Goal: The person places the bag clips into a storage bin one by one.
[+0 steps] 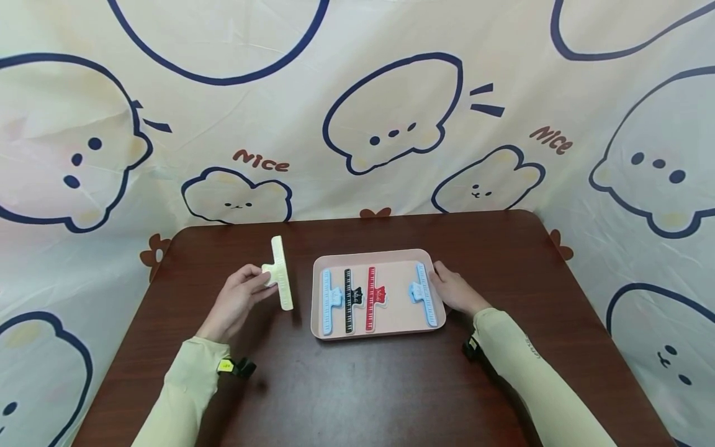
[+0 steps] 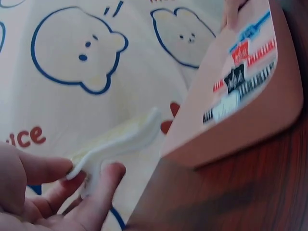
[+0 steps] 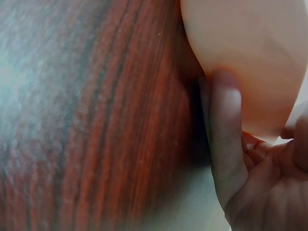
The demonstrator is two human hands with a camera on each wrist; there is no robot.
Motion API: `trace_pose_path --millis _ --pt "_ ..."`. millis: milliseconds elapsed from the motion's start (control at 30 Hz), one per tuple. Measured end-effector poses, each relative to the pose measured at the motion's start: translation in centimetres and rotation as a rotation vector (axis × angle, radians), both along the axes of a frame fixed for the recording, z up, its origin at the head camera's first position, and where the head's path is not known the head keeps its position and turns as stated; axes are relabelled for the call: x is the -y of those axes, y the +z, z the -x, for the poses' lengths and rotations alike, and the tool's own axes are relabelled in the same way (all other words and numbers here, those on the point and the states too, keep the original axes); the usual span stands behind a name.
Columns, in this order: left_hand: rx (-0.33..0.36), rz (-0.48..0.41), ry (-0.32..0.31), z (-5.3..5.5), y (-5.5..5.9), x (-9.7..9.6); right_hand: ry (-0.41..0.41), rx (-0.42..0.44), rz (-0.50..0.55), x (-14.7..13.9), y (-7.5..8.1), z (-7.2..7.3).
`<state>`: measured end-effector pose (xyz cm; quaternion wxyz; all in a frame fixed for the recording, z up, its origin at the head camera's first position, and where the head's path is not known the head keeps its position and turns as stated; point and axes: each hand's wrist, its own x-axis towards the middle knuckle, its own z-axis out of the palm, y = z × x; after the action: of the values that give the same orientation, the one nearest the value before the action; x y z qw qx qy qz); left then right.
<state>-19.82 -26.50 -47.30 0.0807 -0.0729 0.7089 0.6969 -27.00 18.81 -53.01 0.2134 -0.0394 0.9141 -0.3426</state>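
My left hand (image 1: pixel 237 299) pinches a pale yellow ruler clip (image 1: pixel 282 276) by its handle, to the left of the tray and seemingly above the table. In the left wrist view the thumb and fingers close on this clip (image 2: pixel 120 137). A shallow pink tray (image 1: pixel 398 279) lies on the table. My right hand (image 1: pixel 458 290) grips its right edge; in the right wrist view a digit lies along the wall of the tray (image 3: pixel 255 57). Inside are a blue clip (image 1: pixel 327 304), a black clip (image 1: pixel 349 304), a red clip (image 1: pixel 370 304) and, farther right, another blue clip (image 1: pixel 427 298).
The dark brown wooden table (image 1: pixel 368 391) has rounded far corners. Behind it and along both sides hangs a pale curtain (image 1: pixel 380 186) with cartoon bears. A gap separates the red clip from the right-hand blue clip in the tray.
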Motion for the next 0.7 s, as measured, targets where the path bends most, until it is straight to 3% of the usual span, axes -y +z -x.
trace_pose_path --millis 300,700 --pt "0.042 0.136 -0.013 0.0 1.2 -2.1 0.002 -0.009 -0.009 0.1 0.2 -0.2" --pt "0.069 0.04 -0.138 0.5 1.6 -4.4 -0.001 -0.009 -0.002 0.0 0.1 -0.1"
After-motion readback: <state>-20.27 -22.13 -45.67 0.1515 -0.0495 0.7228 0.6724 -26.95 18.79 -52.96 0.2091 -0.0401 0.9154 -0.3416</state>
